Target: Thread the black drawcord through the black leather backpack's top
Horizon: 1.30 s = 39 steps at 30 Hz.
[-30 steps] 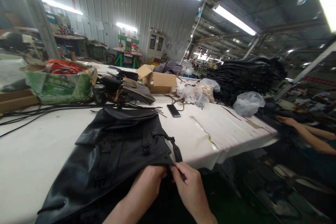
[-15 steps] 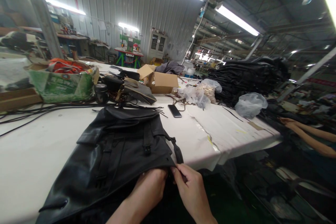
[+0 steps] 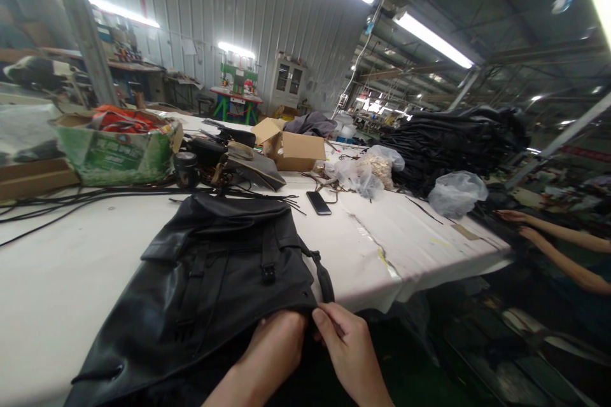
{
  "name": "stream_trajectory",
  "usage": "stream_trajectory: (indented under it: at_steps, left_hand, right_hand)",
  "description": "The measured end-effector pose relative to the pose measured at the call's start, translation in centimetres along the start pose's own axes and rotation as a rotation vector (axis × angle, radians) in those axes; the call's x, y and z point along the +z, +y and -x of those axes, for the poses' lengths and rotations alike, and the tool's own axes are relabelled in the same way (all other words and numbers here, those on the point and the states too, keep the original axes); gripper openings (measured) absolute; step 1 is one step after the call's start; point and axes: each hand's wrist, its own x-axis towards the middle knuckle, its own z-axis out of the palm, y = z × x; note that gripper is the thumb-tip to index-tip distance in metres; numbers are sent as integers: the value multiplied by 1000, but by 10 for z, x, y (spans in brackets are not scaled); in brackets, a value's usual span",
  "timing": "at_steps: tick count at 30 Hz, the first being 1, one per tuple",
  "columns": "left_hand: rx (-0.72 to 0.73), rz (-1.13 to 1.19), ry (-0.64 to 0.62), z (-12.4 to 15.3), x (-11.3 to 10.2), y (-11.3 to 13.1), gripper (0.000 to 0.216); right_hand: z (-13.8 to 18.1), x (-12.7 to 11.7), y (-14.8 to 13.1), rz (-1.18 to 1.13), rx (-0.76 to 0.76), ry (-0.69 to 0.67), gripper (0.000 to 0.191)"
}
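Observation:
A black backpack point(image 3: 224, 286) with buckled straps lies on the white-covered table, its open edge toward me. My left hand point(image 3: 281, 337) reaches inside that opening by the right corner; its fingertips are hidden by the bag. With thumb and fingers pinched, my right hand point(image 3: 346, 337) grips the bag's edge at the same corner, close to the left hand. A short black handle point(image 3: 324, 276) stands out from the bag's side just above my right hand.
Behind the bag lie black cords point(image 3: 119, 194), a phone point(image 3: 318, 202), a cardboard box point(image 3: 300, 151) and a green bag point(image 3: 114, 156). Plastic bags point(image 3: 458, 194) and a tall black stack point(image 3: 453, 140) stand right. A co-worker's arms point(image 3: 563, 245) show at the far right.
My hands stay at the bag's right corner with only a tiny shift. The view has moved slightly, and the co-worker's hands at the right have moved a little left.

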Motion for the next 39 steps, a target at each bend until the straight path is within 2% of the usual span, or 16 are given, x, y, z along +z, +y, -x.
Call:
stream_trajectory:
  at_steps: [2,4,7,9,14,18,20,22,24,26,30,34,36,39]
  left_hand:
    - [7,-16,-21,1,3,-4,36]
    - [10,-29,-35,2,6,-7,41]
    - [1,-50,-56,1,8,-7,44]
    - [-9,-60,-73,-1,9,-4,43]
    - [-29,-25,-87,-2,8,-3,40]
    - [-51,69,-3,0,5,-8,26]
    - [-38,138,70,3,1,-10,22]
    - [-44,237,146,6,-4,-10,25]
    - [-75,332,176,10,-10,-9,32]
    - [-93,388,161,12,-13,-8,36]
    - [-100,462,155,13,-14,-7,39]
    - [-127,521,99,13,-16,-7,51]
    - [-92,562,87,16,-19,-7,49]
    - [-42,651,108,20,-24,-8,42]
  right_hand:
    - [5,-4,12,-149,105,-60,65]
    - [11,-4,25,-208,181,-90,64]
    - [18,3,37,-72,104,-93,35]
    - [20,11,40,0,51,-78,24]
    - [21,31,44,-72,130,-16,32]
    - [27,30,59,-127,151,22,46]
    - [32,15,69,-172,231,108,58]
    - [37,-10,78,-276,330,278,67]
    - [41,-41,86,-455,388,479,66]
    - [45,-70,92,-676,414,621,56]
    - [51,-105,99,-1075,449,712,34]
    - [51,-117,98,-1429,464,764,33]
    - [48,-123,100,-1489,445,820,31]
    - [44,-136,106,-1407,378,885,22]
